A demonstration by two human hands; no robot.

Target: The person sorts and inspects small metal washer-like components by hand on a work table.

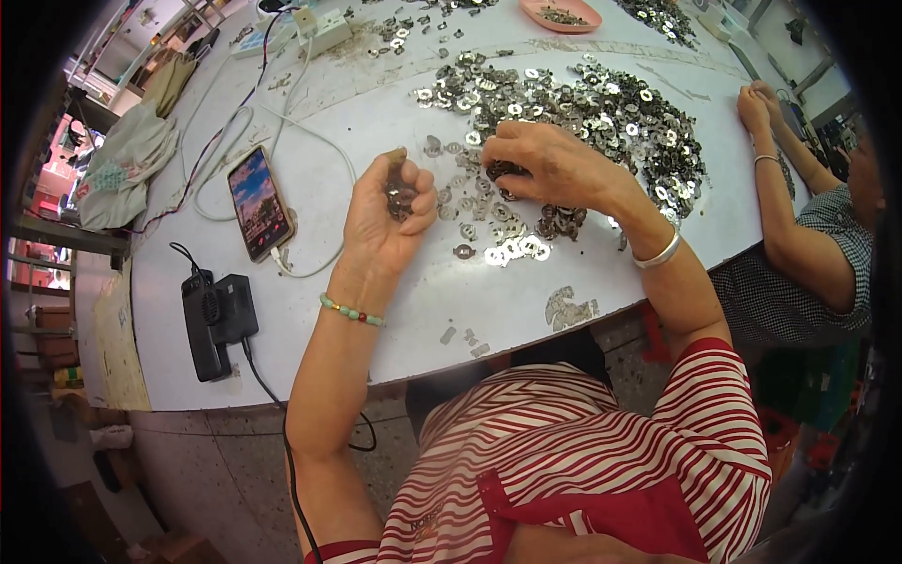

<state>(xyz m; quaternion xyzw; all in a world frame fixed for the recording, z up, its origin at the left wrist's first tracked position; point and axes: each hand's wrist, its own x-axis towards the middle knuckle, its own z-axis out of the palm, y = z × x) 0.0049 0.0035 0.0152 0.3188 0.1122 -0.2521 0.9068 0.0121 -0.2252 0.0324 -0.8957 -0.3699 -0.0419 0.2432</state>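
Sorting small metal washers by hand at a white table.
Left hand [390, 211] cupped shut on a stack of washers [402, 195]; right hand [545, 164] pinched more from the loose pile [573, 108]. Parts looked light, stiff, slick, best picked by the rim with fingertips. Table [376, 310] smooth, cluttered: phone [260, 202], cables, black charger [218, 320], pink dish [561, 13]. Co-worker's arm [780, 188] at right.

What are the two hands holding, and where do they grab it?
The left hand cups a small stack of metal washers between palm and curled fingers. The right hand pinches more washers at its fingertips, over the washer pile.
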